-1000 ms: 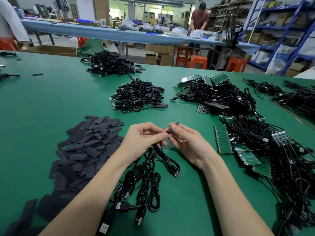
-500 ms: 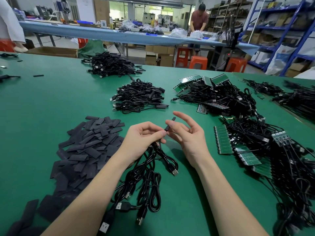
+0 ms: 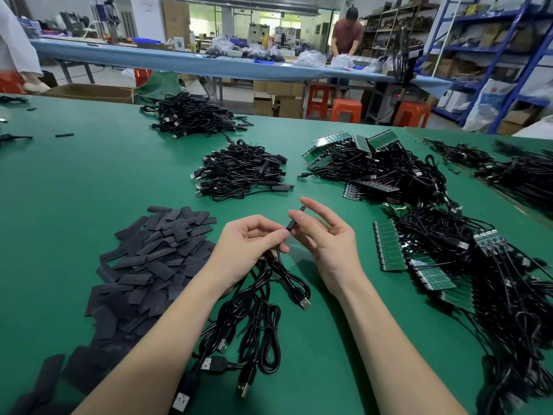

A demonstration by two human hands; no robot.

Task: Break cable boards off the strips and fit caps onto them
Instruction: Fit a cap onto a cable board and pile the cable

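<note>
On a green-topped counter (image 3: 74, 181), a loose heap of flat black rectangular caps (image 3: 143, 259) lies at the left, well apart from the far edge. Just right of it, the person's left hand (image 3: 248, 247) closes its grip — thumb and forefinger pinched — on the lower end of a small capped black cable board (image 3: 294, 220), which tilts up and to the right. A bunch of thin black cables with silver USB plugs (image 3: 254, 319) trails from under that hand toward the near edge, one plug lying free beside the right wrist. The right hand (image 3: 326, 238) stands just beside the board with its fingers spread; its thumb tip touches the board's side, but the grip is loose and not closed on it. Behind the hands, two mounds of finished black cables (image 3: 239, 172) sit toward the middle and far side of the counter. To the right lie green circuit-board strips (image 3: 389, 247) with black cables still attached — some flat beside the right forearm, others half buried in a dense tangle of black wire (image 3: 508, 280) that runs to the right edge. Beyond the counter, a person in a dark red shirt (image 3: 347, 34) bends over a long blue-topped bench (image 3: 179, 59), with orange plastic stools (image 3: 345, 110) below it.
</note>
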